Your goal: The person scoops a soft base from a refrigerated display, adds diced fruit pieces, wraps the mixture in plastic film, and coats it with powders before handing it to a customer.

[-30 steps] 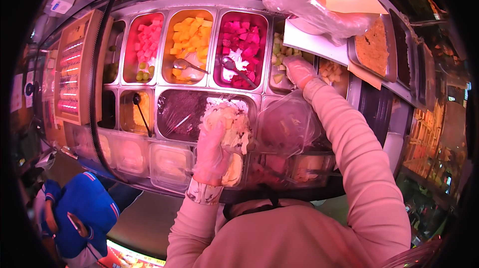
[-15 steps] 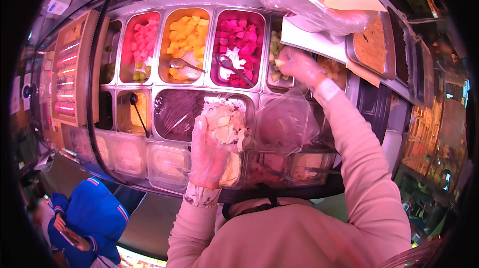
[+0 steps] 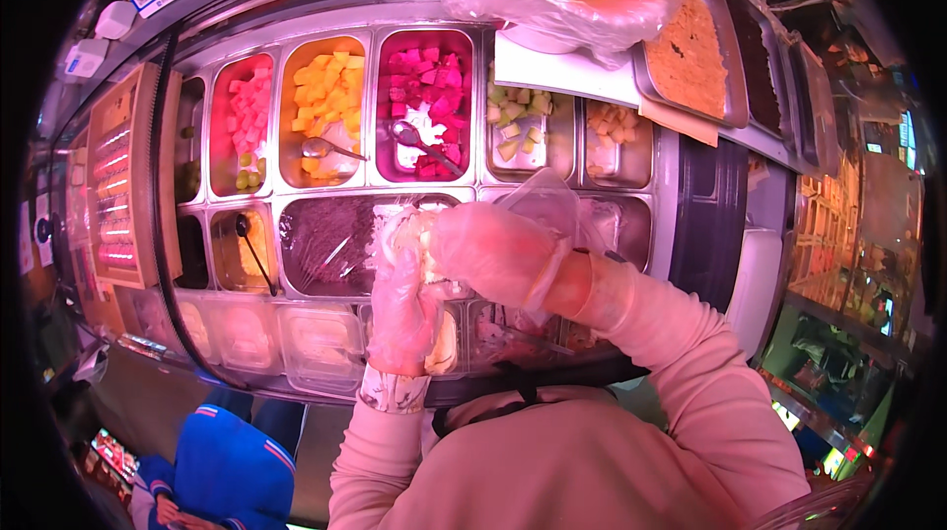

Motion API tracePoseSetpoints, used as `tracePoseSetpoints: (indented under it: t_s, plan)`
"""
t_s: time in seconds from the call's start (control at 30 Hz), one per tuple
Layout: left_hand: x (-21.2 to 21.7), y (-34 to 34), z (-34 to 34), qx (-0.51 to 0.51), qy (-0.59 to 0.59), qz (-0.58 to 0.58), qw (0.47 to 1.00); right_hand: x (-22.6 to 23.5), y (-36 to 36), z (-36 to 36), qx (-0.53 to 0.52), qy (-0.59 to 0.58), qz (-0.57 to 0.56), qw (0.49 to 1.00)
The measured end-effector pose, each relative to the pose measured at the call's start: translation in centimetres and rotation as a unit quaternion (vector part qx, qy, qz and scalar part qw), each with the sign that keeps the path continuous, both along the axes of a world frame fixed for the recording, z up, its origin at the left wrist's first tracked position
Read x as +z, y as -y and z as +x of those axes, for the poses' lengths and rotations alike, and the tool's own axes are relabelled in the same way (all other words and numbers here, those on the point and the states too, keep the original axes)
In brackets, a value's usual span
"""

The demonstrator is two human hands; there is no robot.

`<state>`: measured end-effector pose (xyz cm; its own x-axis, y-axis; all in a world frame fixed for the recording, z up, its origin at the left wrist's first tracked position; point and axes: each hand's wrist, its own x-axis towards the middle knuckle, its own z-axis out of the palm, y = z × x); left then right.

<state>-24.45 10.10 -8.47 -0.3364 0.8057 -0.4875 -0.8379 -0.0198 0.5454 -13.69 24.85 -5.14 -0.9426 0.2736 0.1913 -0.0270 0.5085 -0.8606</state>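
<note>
While one left hand (image 3: 400,308) grasps one cup (image 3: 426,273), one right hand (image 3: 493,249) covers it, grip unclear.

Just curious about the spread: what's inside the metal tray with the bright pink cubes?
The tray holds magenta fruit cubes, a few white pieces and a metal spoon lying in it. What lies at the bottom, under the cubes, cannot be seen.

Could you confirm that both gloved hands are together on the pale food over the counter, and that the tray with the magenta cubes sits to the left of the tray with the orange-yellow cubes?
Not quite: in the head view the magenta cube tray sits to the right of the orange-yellow cube tray, not the left. The rest holds: the gloved left hand and right hand are together on the pale food over the counter.
</note>
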Motion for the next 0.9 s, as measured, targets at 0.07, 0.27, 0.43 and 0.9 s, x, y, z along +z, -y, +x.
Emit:
tracePoseSetpoints:
  t_s: [0.07, 0.27, 0.43, 0.9]
  plan:
    - [-0.8, 0.6, -0.1, -0.001, 0.061, 0.029, 0.998, 0.2, -2.9, 0.0, 0.065, -0.015, 0.212, 0.975]
    - [-0.6, 1.1, -0.4, 0.004, 0.06, -0.045, 0.997, -9.5, -15.1, 2.7, -0.242, 0.456, 0.162, 0.841]
    - [0.4, 1.6, -0.7, 0.04, 0.031, -0.055, 0.997, -15.8, -16.9, 2.5, -0.41, 0.337, 0.111, 0.84]
    - [0.8, 5.1, -4.3, -0.049, 0.072, 0.121, 0.989, 5.2, 0.5, -0.9, -0.08, 0.154, -0.36, 0.916]
